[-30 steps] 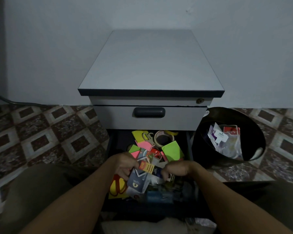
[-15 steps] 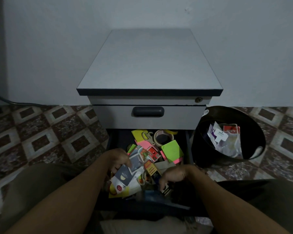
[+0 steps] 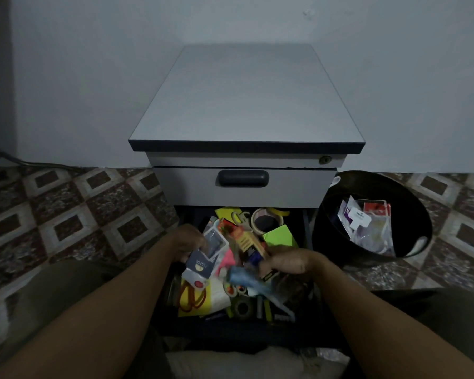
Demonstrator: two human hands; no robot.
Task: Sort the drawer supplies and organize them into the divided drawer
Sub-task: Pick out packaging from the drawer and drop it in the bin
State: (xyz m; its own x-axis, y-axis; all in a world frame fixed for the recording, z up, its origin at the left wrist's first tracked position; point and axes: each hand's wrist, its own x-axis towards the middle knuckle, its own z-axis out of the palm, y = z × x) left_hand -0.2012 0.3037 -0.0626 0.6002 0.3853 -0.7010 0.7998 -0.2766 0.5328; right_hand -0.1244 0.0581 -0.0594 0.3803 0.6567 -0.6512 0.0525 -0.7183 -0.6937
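The lower drawer of a grey cabinet stands pulled out, crammed with supplies. My left hand grips a bundle of blister packs, dark blue and white cards with clear plastic. My right hand holds an orange-yellow packaged item and a blurred blue object over the drawer's middle. Beneath lie orange-handled scissors on a yellow card, green sticky notes, a tape roll and pink notes.
A black waste bin holding plastic packaging stands right of the cabinet. The upper drawer is closed, with a dark handle. Patterned floor tiles spread on both sides. My knees flank the drawer. A cable runs along the left wall.
Both hands have risen from the heap with packs in them. The left bundle has shifted left and up; the right hand now lifts the orange pack and a blue item.
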